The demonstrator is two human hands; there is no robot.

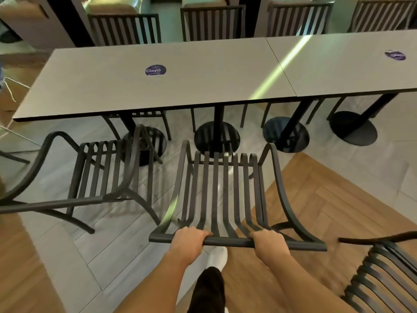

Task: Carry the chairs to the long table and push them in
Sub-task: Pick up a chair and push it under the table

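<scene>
Both hands, left hand (pixel 189 241) and right hand (pixel 269 243), curl their grip around the top rail of a slatted chair (pixel 222 190) whose seat points straight ahead at the bench's (pixel 158 91) near edge, just short of it.

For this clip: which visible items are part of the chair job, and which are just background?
Job: black slatted metal chair gripped by left hand and right hand; long grey table; black slatted chair on the left.

Background: round purple sticker; black round table bases.
</scene>
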